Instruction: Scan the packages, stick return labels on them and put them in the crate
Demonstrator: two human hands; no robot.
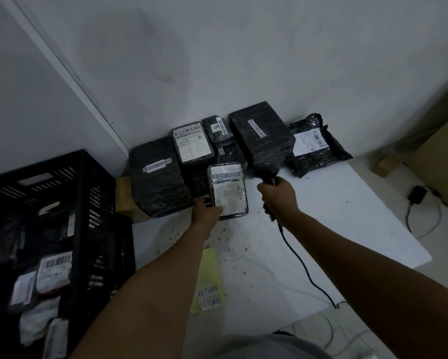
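A small black plastic-wrapped package with a white barcode label [228,191] is held at its near left corner, pinched by the left hand [207,212]. Its long axis runs near to far, barcode end far. A black handheld scanner [265,174] is gripped by the right hand [278,195], fingers curled round the handle. Bare white table [334,216] lies right; the black slatted plastic crate [70,193] borders the left edge.

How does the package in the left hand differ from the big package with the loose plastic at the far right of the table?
The held package is small, flat and tightly wrapped; the far-right package is larger, its wrap loose and crinkled. The left hand grips the held package at its lower corner, near the scanner in the right hand; the far-right one lies untouched on the table. Both are black-wrapped and bear a white barcode label.
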